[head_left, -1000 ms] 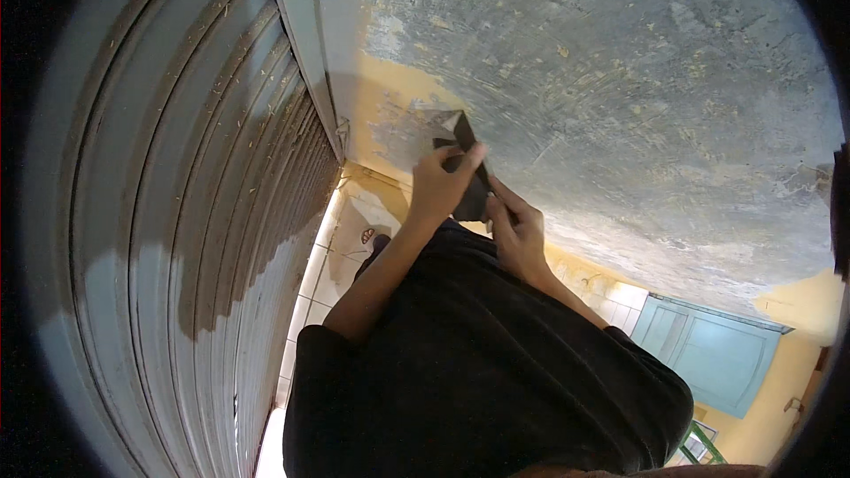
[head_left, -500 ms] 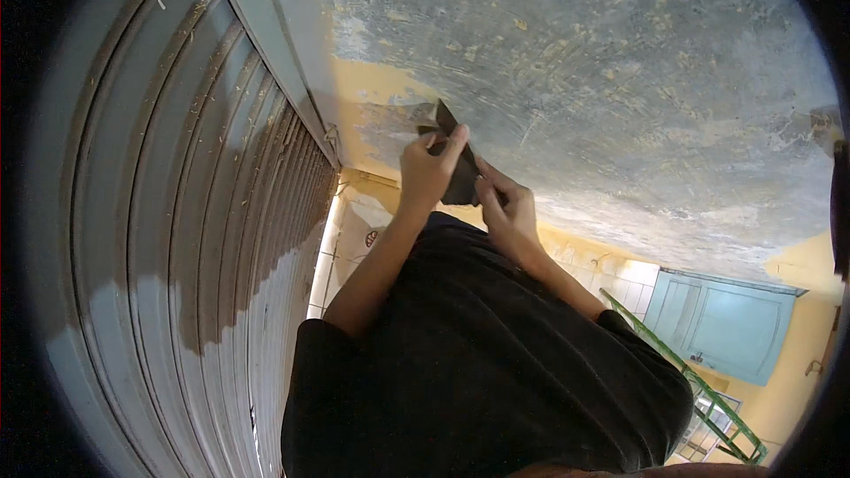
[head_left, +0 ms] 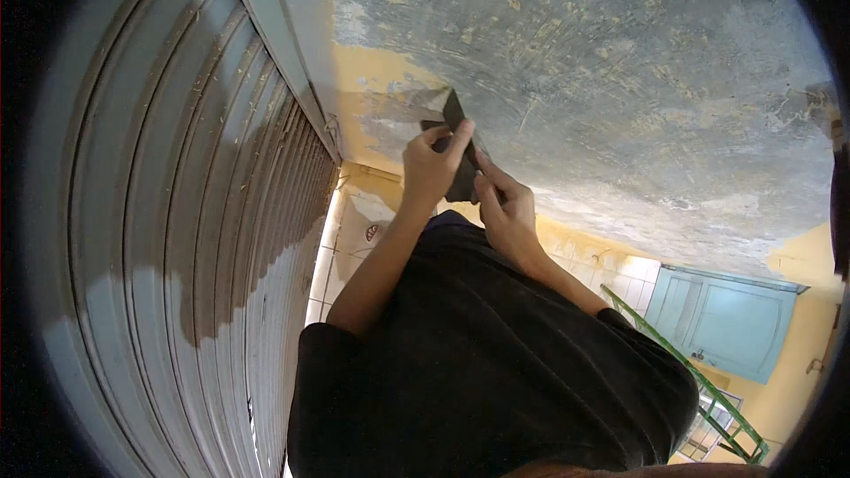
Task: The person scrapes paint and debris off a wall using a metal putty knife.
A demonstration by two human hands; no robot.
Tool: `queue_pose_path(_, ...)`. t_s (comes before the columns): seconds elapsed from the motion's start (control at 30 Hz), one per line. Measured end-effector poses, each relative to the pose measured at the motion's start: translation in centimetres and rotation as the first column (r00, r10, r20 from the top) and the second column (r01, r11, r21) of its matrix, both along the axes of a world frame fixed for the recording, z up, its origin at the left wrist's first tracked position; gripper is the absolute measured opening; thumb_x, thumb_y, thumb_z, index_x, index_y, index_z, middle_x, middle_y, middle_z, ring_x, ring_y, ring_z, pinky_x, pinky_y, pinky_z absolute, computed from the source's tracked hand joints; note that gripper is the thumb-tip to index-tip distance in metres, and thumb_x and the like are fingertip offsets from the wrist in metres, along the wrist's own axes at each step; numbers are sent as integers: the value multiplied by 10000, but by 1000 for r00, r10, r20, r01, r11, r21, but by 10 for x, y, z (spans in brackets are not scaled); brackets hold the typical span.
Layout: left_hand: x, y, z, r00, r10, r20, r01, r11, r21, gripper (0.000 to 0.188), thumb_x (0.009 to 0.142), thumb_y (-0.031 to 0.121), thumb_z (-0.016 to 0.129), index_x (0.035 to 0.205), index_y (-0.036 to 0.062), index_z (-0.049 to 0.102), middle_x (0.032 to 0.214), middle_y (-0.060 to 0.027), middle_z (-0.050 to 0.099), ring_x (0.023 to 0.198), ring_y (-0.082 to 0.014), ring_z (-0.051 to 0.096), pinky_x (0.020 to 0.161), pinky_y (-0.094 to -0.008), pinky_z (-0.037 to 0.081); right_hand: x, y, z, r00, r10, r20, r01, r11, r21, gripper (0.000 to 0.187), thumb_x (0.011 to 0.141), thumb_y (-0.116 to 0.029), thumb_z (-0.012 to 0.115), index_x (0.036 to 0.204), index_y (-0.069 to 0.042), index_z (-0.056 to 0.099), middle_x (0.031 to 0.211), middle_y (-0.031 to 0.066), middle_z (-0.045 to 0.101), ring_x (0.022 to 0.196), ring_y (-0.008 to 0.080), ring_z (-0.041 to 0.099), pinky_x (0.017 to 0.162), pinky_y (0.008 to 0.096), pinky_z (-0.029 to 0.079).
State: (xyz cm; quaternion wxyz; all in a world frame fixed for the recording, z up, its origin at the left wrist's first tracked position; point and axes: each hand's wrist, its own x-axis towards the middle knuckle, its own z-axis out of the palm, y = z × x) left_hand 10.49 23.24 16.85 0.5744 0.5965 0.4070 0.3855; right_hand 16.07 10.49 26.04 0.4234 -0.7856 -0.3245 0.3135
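Both of my hands grip a dark, stiff sheet that looks like sandpaper (head_left: 461, 184), held up in front of my chest. Its upper corner stands above my fingers, and a lighter side shows next to that corner. My left hand (head_left: 429, 168) pinches the sheet between thumb and fingers near its upper part. Lower and to the right, my right hand (head_left: 510, 217) is closed on the sheet's edge. Beyond the sheet rises a patchy grey wall (head_left: 584, 80) with yellow paint showing through. My fingers hide part of the sheet.
A ribbed metal shutter (head_left: 159, 212) with brown stains runs along my left. At lower right are a light blue cabinet (head_left: 730, 319) and a green metal ladder-like frame (head_left: 655, 336). White tiles (head_left: 350, 239) show below, past my left forearm.
The sheet's upper corner has shifted slightly up and to the right, with more of its lighter side showing. My grip stays much the same, and the view has moved a little.
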Motion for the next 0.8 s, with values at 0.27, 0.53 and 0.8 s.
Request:
queue_pose_path(0.27, -12, 6, 12, 997, -74, -7, 72, 982, -174, 688, 869, 585, 717, 943, -99, 742, 872, -235, 740, 872, -299, 719, 801, -386, 532, -7, 4, -2, 1000, 8, 10, -9, 997, 74, 400, 1011, -97, 550, 1385, 39, 590, 976, 192, 738, 823, 117, 588, 777, 284, 511)
queue_pose_path(0.53, -9, 5, 13, 994, -56, 94, 68, 989, -129, 619, 896, 524, 724, 882, -96, 735, 752, -196, 720, 722, -246, 689, 698, -376, 512, -6, 7, -5, 999, 10, 30, -10, 1000, -1, 421, 1005, -98, 553, 1407, 23, 575, 915, 182, 718, 783, 107, 597, 747, 275, 508)
queue_pose_path(0.8, -8, 12, 3, 996, -63, 68, 73, 985, -159, 667, 891, 560, 711, 977, -101, 741, 854, -231, 740, 836, -288, 721, 789, -383, 532, -6, 16, -11, 993, 22, 115, -36, 992, 119, 427, 1002, -131, 557, 1396, 31, 580, 747, 163, 659, 677, 103, 558, 635, 289, 481)
